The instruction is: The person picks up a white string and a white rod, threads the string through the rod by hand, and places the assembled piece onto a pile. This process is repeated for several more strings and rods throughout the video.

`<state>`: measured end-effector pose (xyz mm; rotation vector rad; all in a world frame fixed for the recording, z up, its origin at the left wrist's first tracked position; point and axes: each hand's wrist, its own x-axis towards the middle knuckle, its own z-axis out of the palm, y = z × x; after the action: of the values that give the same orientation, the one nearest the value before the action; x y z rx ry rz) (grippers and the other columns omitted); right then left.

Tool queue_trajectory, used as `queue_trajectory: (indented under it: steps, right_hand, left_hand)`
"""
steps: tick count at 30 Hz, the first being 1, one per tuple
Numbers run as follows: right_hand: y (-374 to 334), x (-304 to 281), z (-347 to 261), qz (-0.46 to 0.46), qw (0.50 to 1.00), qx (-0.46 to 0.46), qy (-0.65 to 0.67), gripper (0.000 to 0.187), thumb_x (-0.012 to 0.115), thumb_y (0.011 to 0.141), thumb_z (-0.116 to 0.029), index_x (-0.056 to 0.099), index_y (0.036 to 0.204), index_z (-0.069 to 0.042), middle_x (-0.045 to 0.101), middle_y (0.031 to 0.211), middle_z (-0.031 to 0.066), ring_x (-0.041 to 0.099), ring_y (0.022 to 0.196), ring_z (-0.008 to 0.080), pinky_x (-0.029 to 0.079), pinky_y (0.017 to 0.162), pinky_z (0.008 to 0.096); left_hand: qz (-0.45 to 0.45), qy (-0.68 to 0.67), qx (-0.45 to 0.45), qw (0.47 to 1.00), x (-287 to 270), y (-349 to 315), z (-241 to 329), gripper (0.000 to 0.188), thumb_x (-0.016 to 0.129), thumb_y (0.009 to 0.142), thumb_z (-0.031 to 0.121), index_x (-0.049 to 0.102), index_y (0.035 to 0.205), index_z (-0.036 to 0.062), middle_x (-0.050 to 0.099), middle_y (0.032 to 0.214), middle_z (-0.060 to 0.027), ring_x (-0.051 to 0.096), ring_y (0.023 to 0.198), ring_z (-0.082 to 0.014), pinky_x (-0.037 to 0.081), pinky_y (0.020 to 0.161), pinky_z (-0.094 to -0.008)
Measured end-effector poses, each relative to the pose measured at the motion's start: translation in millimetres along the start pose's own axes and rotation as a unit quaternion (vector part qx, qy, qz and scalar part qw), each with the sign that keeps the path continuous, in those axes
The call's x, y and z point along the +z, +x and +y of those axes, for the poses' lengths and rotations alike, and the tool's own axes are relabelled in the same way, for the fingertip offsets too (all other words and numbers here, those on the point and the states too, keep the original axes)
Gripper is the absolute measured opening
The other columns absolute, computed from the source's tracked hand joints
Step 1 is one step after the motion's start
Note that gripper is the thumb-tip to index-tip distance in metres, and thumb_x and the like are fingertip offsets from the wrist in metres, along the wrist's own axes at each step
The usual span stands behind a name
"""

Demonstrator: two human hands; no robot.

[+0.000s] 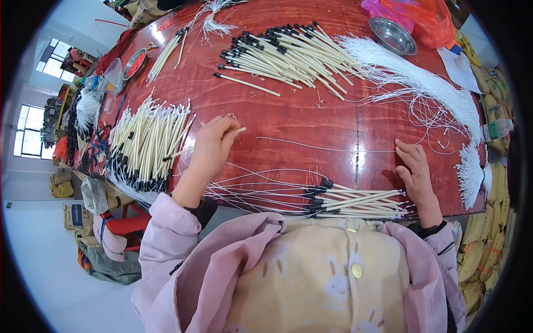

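Observation:
My left hand (214, 145) is closed round a thin cream stick (241, 130), whose pale tip pokes out past the fingers. A black-ended part shows on the other side of the hand, near the left pile. Across the red table runs a single white string (322, 146), reaching my right hand (413, 166). There the fingers are stretched out, fingertips at the string's end and thumb apart. Between my hands, near the front edge, lies a bundle of cream sticks (361, 203) with black ends and strings trailing left. A thick pile of similar sticks (152, 141) lies left of my left hand.
Farther back on the red table (311, 119) are a big heap of black-ended sticks (288, 55) and a long hank of white strings (422, 83). A metal bowl (392, 36) stands at the back right, a bowl of red pieces (135, 64) at the back left. Sacks (491, 222) line the right.

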<state>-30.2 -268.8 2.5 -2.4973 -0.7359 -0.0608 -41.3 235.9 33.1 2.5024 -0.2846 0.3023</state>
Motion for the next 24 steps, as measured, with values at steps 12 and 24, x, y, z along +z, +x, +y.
queue_trajectory:
  steps: [12,24]
  right_hand:
    - [2,-2,-8,-0.012,1.000,0.015,-0.006,0.047,0.067,0.092,-0.024,0.063,0.128,0.006,0.059,0.144,0.0150,0.053,0.124,0.0338,0.040,0.110,0.0406]
    - [4,-4,-11,-0.016,1.000,0.017,0.000,0.047,0.069,0.088,-0.017,0.063,0.128,0.007,0.059,0.143,0.0152,0.054,0.122,0.0338,0.041,0.109,0.0404]
  left_hand:
    - [-0.028,-0.009,-0.017,0.999,20,-15,-1,0.008,0.069,0.088,0.001,0.067,0.096,0.0004,0.064,0.086,-0.0168,0.064,0.080,-0.0359,0.050,0.072,-0.0401]
    - [-0.037,-0.009,-0.025,0.999,21,-10,-2,0.009,0.068,0.088,0.001,0.067,0.096,-0.0003,0.064,0.088,-0.0171,0.064,0.081,-0.0358,0.050,0.073,-0.0395]
